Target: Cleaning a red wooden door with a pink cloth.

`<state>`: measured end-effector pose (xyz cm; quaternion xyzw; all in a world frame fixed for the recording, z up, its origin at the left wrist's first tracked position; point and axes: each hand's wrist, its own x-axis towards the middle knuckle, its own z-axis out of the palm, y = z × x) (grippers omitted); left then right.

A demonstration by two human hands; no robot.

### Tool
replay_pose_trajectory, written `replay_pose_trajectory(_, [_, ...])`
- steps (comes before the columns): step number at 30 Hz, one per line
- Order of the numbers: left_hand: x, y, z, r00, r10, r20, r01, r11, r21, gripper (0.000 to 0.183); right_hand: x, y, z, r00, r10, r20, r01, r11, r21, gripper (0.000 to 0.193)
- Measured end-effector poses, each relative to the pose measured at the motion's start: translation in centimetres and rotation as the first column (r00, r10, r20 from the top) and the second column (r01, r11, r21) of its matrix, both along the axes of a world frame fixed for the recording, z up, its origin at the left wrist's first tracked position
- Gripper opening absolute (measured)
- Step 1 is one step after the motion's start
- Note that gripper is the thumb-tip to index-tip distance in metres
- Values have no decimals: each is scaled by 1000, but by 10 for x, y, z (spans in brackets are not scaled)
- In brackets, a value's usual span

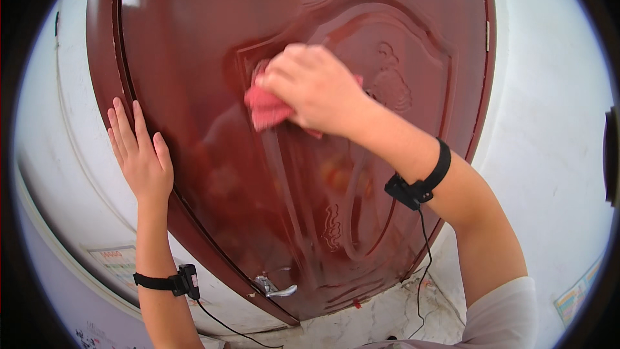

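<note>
Cloth (268, 108), bulk leftward, long axis unclear

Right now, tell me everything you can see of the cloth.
The cloth is pinkish red, soft-looking, crumpled, slightly blurred. It is bunched under the right hand, which hides much of it; folds stick out to the left, small bits below and right. It appears pressed against the glossy red-brown door, above the handle.
</note>
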<state>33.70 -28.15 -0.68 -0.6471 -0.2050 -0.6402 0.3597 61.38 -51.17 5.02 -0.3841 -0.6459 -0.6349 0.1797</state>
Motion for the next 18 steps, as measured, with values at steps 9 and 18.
replay_pose_trajectory(9, [2,1,-1,1000,1,2,-1,1000,10,58,-17,0,-50,982,8,-186,0,999,43,56])
replay_pose_trajectory(18, [0,3,0,999,-45,-6,46,999,22,60,3,-9,-131,992,-96,82,112,970,-216,37])
